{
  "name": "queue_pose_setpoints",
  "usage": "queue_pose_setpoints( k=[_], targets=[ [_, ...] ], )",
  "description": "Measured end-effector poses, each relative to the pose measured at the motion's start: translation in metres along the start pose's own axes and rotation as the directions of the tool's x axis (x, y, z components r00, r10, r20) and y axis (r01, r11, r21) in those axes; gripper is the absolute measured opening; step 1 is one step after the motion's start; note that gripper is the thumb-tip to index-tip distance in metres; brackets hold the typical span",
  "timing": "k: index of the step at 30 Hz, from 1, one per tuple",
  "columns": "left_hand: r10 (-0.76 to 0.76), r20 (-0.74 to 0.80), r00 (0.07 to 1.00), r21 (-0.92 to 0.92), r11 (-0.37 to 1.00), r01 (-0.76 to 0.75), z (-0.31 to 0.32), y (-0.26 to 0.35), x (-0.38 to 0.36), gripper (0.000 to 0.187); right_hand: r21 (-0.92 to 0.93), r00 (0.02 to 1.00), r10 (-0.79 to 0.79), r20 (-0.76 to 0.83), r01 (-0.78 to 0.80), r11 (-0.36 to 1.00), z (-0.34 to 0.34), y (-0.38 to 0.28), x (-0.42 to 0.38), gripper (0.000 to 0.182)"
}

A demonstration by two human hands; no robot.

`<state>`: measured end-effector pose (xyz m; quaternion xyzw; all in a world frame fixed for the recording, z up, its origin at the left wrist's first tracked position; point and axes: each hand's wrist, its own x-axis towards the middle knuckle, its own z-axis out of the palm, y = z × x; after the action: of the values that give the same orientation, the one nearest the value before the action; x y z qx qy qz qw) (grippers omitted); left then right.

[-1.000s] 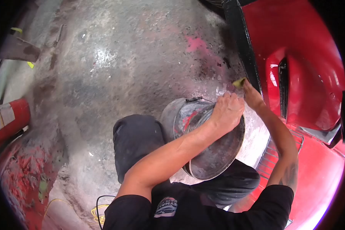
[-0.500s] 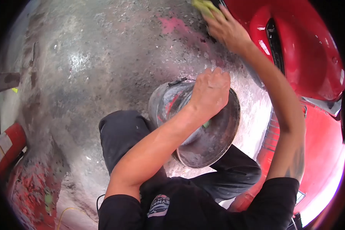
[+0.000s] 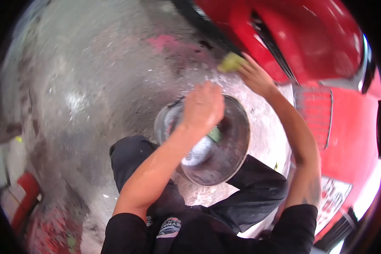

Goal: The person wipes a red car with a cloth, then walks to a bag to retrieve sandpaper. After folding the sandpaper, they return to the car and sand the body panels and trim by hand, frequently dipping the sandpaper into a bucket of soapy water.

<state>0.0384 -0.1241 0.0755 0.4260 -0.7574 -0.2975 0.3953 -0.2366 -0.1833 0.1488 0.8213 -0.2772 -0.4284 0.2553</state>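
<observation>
One grip point(image 3: 255, 77) — the right — is nearly closed, holding a yellow-green pad point(image 3: 231, 62).

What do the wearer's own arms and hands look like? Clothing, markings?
Black short sleeves; bare forearms. Left hand and right hand ungloved. A dark marking, possibly a tattoo, shows on the right arm near the sleeve. No wristbands visible.

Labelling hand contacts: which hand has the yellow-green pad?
The right hand: it holds the yellow-green pad near the red bodywork. The left hand is at the bucket instead, with no such pad showing.
</observation>
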Motion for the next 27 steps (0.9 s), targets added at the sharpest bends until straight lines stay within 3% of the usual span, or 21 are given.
queue_pose_setpoints(
  k=[1,2,4,5,7,9,11,13,16,18,19,20,21,22,23,24,25,26,27],
  targets=[
    [-0.015,-0.005,1.000,-0.044,0.999,0.015,0.000,0.000,0.000,0.011,0.010,0.994,-0.001,0.110,0.000,1.000,-0.033,0.004,0.030,0.038],
    [-0.035,-0.014,0.999,-0.082,0.996,0.034,0.000,-0.002,0.003,0.012,-0.048,1.000,-0.003,-0.024,0.002,0.999,-0.048,0.005,0.047,0.036],
    [-0.027,0.008,1.000,-0.104,0.994,0.028,-0.009,-0.004,0.005,0.014,0.007,0.960,0.154,-0.235,-0.156,0.988,-0.034,-0.004,0.087,0.038],
    [0.007,0.021,1.000,-0.097,0.995,-0.005,-0.011,-0.006,0.008,0.014,0.013,0.955,0.190,-0.230,-0.192,0.981,-0.029,-0.007,0.083,0.038],
    [-0.127,0.044,0.991,-0.213,0.968,0.133,-0.011,-0.009,0.009,0.013,0.141,0.897,0.278,-0.344,-0.243,0.960,-0.014,-0.015,0.075,0.042],
    [-0.103,0.048,0.994,-0.177,0.978,0.110,-0.009,-0.011,0.009,0.014,0.109,0.894,0.295,-0.338,-0.274,0.955,0.019,-0.025,0.042,0.051],
    [-0.171,0.117,0.978,-0.224,0.955,0.194,-0.009,-0.008,0.012,0.017,0.187,0.931,0.277,-0.238,-0.235,0.954,0.057,-0.037,-0.012,0.053],
    [-0.212,0.163,0.964,-0.256,0.934,0.248,-0.009,0.001,0.014,0.018,0.172,0.936,0.344,-0.072,-0.328,0.929,0.090,-0.053,-0.064,0.055],
    [-0.240,0.189,0.952,-0.169,0.947,0.272,-0.005,0.005,0.019,0.020,0.315,0.866,0.493,-0.084,-0.447,0.838,0.161,-0.081,-0.124,0.058],
    [-0.223,0.205,0.953,-0.140,0.957,0.254,0.001,0.001,0.020,0.021,0.549,0.677,0.720,-0.153,-0.547,0.632,0.194,-0.096,-0.154,0.059],
    [-0.223,0.228,0.948,-0.136,0.957,0.257,0.005,0.003,0.021,0.023,0.559,0.649,0.749,-0.135,-0.575,0.598,0.196,-0.106,-0.163,0.059],
    [-0.191,0.248,0.950,-0.123,0.966,0.226,0.006,0.008,0.023,0.023,0.751,0.349,0.933,-0.084,-0.594,0.289,0.197,-0.115,-0.167,0.063],
    [-0.232,0.278,0.932,-0.017,0.969,0.246,0.006,0.014,0.025,0.025,0.880,0.023,0.999,0.032,-0.475,-0.017,0.193,-0.117,-0.165,0.067],
    [-0.281,0.296,0.913,0.095,0.960,0.265,0.006,0.019,0.027,0.028,0.904,-0.173,0.985,-0.013,-0.423,-0.062,0.181,-0.111,-0.165,0.074],
    [-0.268,0.303,0.914,0.116,0.963,0.244,0.007,0.020,0.028,0.028,0.940,-0.255,0.916,0.309,-0.061,-0.334,0.173,-0.114,-0.162,0.071],
    [-0.258,0.317,0.913,0.143,0.964,0.223,0.009,0.019,0.028,0.030,0.871,-0.284,0.833,0.474,0.287,-0.398,0.155,-0.108,-0.152,0.067],
    [-0.241,0.327,0.914,0.167,0.966,0.195,0.012,0.019,0.030,0.033,0.702,-0.258,0.741,0.621,0.602,-0.379,0.142,-0.095,-0.138,0.063],
    [-0.222,0.330,0.918,0.185,0.968,0.168,0.015,0.020,0.032,0.033,0.878,-0.381,0.799,0.464,0.316,-0.359,0.153,-0.094,-0.110,0.060],
    [-0.244,0.332,0.911,0.219,0.960,0.177,0.015,0.022,0.031,0.035,0.946,-0.441,0.850,0.287,-0.008,-0.323,0.166,-0.096,-0.085,0.058]
  ],
)
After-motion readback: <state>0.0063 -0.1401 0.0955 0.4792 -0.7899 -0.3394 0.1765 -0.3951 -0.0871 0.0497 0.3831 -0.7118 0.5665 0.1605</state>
